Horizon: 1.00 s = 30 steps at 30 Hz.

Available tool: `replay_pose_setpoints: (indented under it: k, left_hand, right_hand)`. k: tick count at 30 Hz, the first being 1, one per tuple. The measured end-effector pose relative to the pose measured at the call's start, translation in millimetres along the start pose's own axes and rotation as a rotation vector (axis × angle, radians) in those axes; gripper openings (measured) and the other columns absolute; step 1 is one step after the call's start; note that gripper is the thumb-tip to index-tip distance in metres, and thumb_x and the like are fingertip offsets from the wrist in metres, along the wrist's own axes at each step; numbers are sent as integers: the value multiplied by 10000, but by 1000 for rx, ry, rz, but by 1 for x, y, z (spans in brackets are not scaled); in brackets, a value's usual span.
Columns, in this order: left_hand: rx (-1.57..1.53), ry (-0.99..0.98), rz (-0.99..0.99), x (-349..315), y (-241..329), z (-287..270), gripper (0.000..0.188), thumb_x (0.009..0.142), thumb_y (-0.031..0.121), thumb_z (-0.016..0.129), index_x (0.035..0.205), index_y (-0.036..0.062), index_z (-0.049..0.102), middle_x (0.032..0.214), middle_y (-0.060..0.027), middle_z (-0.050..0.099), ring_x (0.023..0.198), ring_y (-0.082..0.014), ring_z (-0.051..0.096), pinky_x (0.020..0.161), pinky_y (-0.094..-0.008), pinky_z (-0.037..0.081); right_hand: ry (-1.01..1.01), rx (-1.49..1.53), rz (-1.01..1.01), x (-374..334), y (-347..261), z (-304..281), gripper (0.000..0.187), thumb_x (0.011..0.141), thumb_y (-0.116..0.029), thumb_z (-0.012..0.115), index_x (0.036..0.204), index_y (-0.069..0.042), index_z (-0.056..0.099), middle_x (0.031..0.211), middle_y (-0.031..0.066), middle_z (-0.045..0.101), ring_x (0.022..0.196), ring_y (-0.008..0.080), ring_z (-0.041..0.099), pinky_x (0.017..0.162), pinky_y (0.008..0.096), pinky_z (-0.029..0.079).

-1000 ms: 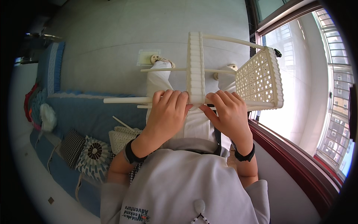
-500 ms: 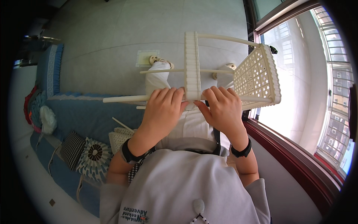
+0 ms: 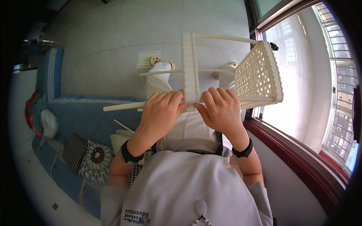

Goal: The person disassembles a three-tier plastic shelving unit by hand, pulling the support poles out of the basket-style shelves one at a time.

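Note:
A cream plastic rack (image 3: 190, 71) of thin rods and perforated shelf panels lies sideways over my lap. My left hand (image 3: 160, 113) grips the near rod and the lower edge of the middle shelf panel. My right hand (image 3: 220, 111) holds the same rod just right of that panel, thumb pressed under its edge. A second panel with star-shaped holes (image 3: 258, 77) stands at the rods' right end. Both wrists wear black bands.
A blue sofa (image 3: 81, 116) runs along my left with a checked cushion (image 3: 73, 152), a round patterned cushion (image 3: 97, 156) and another loose cream panel (image 3: 122, 139). A red-framed window sill (image 3: 298, 154) is close on my right. Grey floor lies ahead.
The rack has shifted slightly left and up with both hands; my grip on the rod and middle panel is the same.

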<state>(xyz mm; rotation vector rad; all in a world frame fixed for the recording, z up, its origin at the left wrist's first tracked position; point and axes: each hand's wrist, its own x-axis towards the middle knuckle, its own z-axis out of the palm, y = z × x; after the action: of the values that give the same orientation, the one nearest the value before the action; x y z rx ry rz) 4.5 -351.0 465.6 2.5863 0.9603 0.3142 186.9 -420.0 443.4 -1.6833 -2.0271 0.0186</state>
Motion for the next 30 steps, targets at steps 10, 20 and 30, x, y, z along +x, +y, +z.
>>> replay_pose_setpoints:
  k: [10, 20, 30]
  left_hand:
    - [-15, -113, -16, 3, -2, -5, 296, 826, 239, 674, 1017, 44, 560, 834, -62, 636, 738, -265, 603, 664, -372, 451]
    - [-121, 6, -70, 5, 8, -3, 256, 846, 172, 660, 1037, 22, 581, 893, -105, 628, 838, -298, 587, 734, -391, 434]
    - [-62, -98, -36, 3, 2, -1, 334, 842, 207, 669, 1100, 35, 545, 861, -91, 637, 796, -270, 601, 700, -370, 436]
  right_hand:
    - [-9, -2, 2, 0, 1, 1, 333, 785, -328, 699, 742, -97, 462, 674, 17, 455, 592, 185, 476, 548, 310, 364]
    - [0, -34, 11, 2, -1, 1, 336, 791, -319, 698, 731, -98, 452, 659, 17, 445, 586, 186, 472, 551, 316, 356]
    - [34, -30, 10, -6, 1, 4, 301, 793, -326, 683, 781, -85, 501, 702, 22, 481, 608, 193, 486, 558, 317, 357]
